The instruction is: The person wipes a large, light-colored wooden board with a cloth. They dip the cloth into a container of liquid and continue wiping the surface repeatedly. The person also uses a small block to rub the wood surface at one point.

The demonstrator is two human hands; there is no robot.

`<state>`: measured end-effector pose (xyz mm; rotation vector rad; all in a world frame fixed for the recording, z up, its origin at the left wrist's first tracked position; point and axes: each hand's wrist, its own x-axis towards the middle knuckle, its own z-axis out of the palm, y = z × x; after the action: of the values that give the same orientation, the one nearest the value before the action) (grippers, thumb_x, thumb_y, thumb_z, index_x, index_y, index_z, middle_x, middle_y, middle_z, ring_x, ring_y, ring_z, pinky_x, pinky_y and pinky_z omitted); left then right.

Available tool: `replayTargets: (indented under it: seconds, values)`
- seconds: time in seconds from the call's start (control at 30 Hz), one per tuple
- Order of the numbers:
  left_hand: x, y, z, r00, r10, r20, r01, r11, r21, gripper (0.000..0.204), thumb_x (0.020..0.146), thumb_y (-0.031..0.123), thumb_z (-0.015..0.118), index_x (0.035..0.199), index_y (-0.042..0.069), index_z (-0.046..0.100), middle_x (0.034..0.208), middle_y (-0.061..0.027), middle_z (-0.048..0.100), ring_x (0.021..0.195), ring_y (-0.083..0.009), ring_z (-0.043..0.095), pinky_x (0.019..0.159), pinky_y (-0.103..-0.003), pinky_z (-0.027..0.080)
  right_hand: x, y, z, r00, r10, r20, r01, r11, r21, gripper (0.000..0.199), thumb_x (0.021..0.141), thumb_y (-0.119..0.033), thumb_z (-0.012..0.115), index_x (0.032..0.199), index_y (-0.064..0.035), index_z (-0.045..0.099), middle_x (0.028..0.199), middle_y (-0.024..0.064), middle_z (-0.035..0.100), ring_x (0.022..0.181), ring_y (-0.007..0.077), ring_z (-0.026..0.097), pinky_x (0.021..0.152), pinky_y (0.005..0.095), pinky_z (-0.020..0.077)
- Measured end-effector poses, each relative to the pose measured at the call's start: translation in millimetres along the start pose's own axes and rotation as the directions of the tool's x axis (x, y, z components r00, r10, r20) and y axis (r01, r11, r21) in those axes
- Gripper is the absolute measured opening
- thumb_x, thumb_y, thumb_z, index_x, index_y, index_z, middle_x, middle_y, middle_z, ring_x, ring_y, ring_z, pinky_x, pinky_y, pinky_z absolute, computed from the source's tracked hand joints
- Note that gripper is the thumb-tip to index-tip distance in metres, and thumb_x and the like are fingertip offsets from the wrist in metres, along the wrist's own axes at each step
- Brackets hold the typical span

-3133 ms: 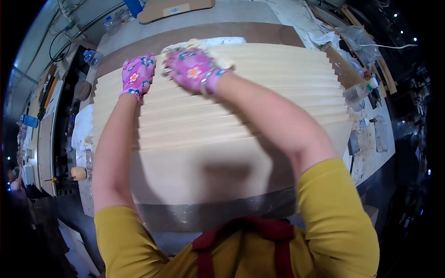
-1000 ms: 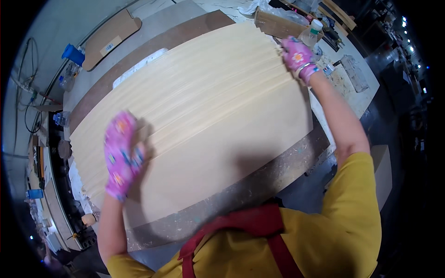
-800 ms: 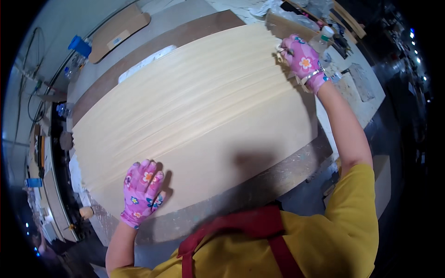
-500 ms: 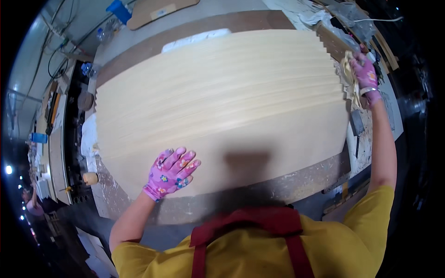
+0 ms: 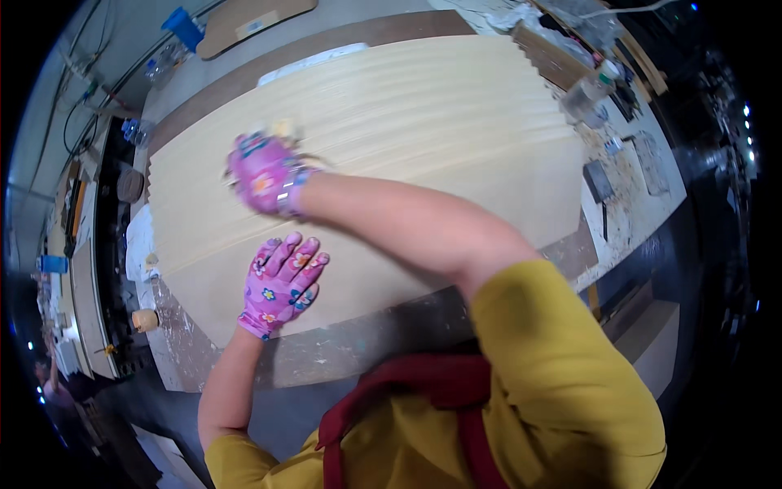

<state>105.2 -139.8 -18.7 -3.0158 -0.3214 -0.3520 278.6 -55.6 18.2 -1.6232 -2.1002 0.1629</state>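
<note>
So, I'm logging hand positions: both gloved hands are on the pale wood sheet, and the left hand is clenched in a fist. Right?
Not quite. The head view shows the left hand lying flat with fingers spread on the wood sheet, not in a fist. The right hand is over the sheet too.

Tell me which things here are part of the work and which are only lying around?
In use:
- veneer sheet
- left hand, flat on the sheet
- right hand, blurred, over the sheet; something pale at its fingertips, unclear
- workbench

Lying about:
- plastic bottle
- blue item
- wooden board
- small cup
</note>
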Motion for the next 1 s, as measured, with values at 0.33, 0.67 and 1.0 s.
replayTargets:
  seconds: [0.33,0.67,1.0]
  values:
    - [-7.3,9.9,-3.0,0.997,-0.079,-0.011,0.079,0.996,0.029,0.046,0.083,0.027,0.056,0.128,0.017,0.058,0.141,-0.0091,0.048,0.135,-0.0319,0.038,0.112,-0.053,0.026,-159.6,176.4,-95.1,0.962,0.069,-0.264,-0.107,0.986,-0.132,0.022,0.09,-0.01,0.044,0.102,-0.0046,0.063,0.101,0.0148,0.063,0.096,0.0323,0.061,0.085,0.0398,0.0501]
    - [-5.3,9.8,-8.8,0.995,-0.1,0.002,0.1,0.995,0.01,0.045,0.084,0.027,0.058,0.129,0.021,0.058,0.141,-0.0037,0.049,0.134,-0.026,0.041,0.111,-0.048,0.031,-250.5,160.9,-118.0,0.958,-0.128,-0.256,0.044,0.949,-0.311,0.037,0.091,-0.023,0.055,0.121,-0.0025,0.057,0.113,0.0178,0.059,0.105,0.0349,0.058,0.092,0.0423,0.0453]
    - [27.8,36.1,-4.3,0.945,-0.285,-0.163,0.248,0.945,-0.213,0.056,0.083,0.033,0.062,0.134,0.013,0.051,0.145,-0.0174,0.04,0.137,-0.0366,0.035,0.112,-0.053,0.027,-233.9,210.7,-150.5,0.699,0.681,-0.218,-0.441,0.65,0.618,0.039,0.097,-0.028,0.049,0.126,-0.0008,0.054,0.121,0.0165,0.058,0.109,0.025,0.057,0.097,0.0359,0.0432]
